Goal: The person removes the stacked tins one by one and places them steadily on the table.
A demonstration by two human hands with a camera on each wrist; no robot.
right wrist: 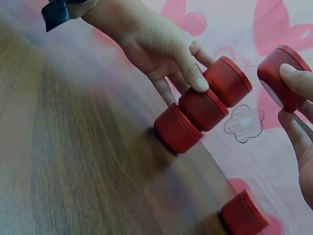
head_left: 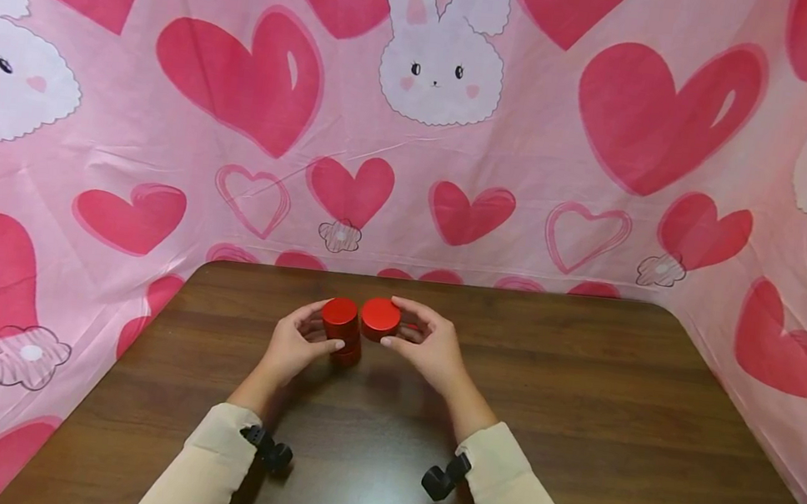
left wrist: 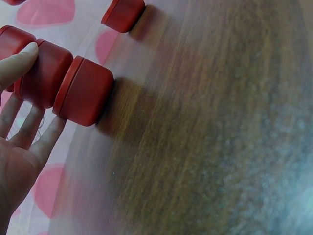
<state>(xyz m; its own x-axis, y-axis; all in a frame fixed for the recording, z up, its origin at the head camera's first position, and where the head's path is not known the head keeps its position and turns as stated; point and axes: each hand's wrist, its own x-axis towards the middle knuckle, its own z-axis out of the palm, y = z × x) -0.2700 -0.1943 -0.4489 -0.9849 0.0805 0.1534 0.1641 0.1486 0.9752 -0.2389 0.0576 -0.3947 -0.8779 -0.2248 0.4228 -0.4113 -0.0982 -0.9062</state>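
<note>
From the head camera I see my left hand curled round a stack of red tins standing on the wooden table, thumb on the near side and fingers behind it. The right wrist camera shows three tins in that stack, with the thumb pressed against the middle one and the bottom tin on the wood. The left wrist camera shows the same stack lying across my fingers.

Just to the right of that hand, my right hand pinches a single red tin between thumb and fingertips and holds it off the table, level with the top of the stack and just beside it. I cannot tell whether it touches the stack.

In the right wrist camera another red tin stands on the table, below the raised hand and apart from the stack. Behind the hands hangs a pink cloth printed with hearts and rabbits.
</note>
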